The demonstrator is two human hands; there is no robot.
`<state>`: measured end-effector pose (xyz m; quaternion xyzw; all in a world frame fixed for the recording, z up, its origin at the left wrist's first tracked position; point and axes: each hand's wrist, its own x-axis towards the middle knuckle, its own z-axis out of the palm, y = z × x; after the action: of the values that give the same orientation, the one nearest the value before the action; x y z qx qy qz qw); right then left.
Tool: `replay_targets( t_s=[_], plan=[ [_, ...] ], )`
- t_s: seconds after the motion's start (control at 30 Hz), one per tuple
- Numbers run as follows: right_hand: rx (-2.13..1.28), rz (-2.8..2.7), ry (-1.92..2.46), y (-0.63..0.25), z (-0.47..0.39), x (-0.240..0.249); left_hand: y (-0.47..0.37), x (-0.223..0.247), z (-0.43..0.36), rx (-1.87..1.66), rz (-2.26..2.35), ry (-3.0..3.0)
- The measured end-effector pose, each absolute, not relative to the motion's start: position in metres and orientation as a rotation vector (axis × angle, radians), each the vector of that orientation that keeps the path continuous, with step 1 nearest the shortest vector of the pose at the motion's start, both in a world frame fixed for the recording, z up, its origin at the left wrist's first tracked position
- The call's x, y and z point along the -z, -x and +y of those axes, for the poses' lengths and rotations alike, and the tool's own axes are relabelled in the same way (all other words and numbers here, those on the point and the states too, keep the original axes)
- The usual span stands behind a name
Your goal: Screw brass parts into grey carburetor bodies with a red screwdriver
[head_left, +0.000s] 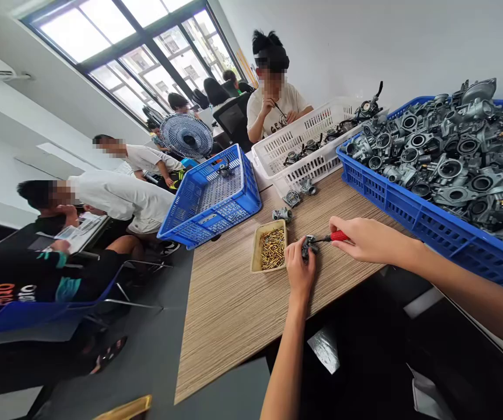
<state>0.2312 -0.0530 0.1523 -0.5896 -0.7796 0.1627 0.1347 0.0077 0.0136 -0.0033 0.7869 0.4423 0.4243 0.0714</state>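
My left hand (pixel 299 265) grips a small grey metal carburetor (pixel 309 247) just above the wooden table or on it; which of the two I cannot tell. In my right hand (pixel 358 239) is a screwdriver (pixel 338 235) with a red handle, its dark shaft pointing left onto the carburetor. The tip is too small to make out. Beside my left hand stands a cream tray (pixel 256 256) full of small brass parts (pixel 273 248). A loose carburetor (pixel 281 214) lies behind it, with two more pieces near the white basket.
A blue crate (pixel 408 216) heaped with carburetors stands to the right. Behind are a white basket (pixel 277 149) holding assembled carburetors and a blue crate (pixel 216 216) with one part inside. Across the wooden table (pixel 234 315) sits a person (pixel 273 108); others are at left near a fan (pixel 186 137).
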Motion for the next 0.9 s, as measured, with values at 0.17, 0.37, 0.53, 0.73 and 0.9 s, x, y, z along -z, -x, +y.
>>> replay_targets(
  t_s=[0.17,0.37,0.53,0.73,0.9],
  plan=[
    [-0.484,-2.252,1.731,-0.2315,-0.0512,-0.1521,-0.0077,0.0035,0.0142,-1.278,1.331,-2.368],
    [-0.466,-2.252,1.741,-0.2328,-0.0499,-0.151,-0.0071,0.004,0.0146,-1.282,1.33,-2.362],
    [-0.412,-2.28,1.745,-0.2324,-0.05,-0.149,-0.0069,0.0048,0.015,-1.269,1.342,-2.354],
    [-0.322,-2.288,1.789,-0.2304,-0.048,-0.1486,-0.0069,0.0035,0.0144,-1.281,1.336,-2.357],
    [-0.441,-2.279,1.709,-0.2368,-0.0493,-0.1506,-0.0068,0.0035,0.0142,-1.28,1.34,-2.364]
  ],
)
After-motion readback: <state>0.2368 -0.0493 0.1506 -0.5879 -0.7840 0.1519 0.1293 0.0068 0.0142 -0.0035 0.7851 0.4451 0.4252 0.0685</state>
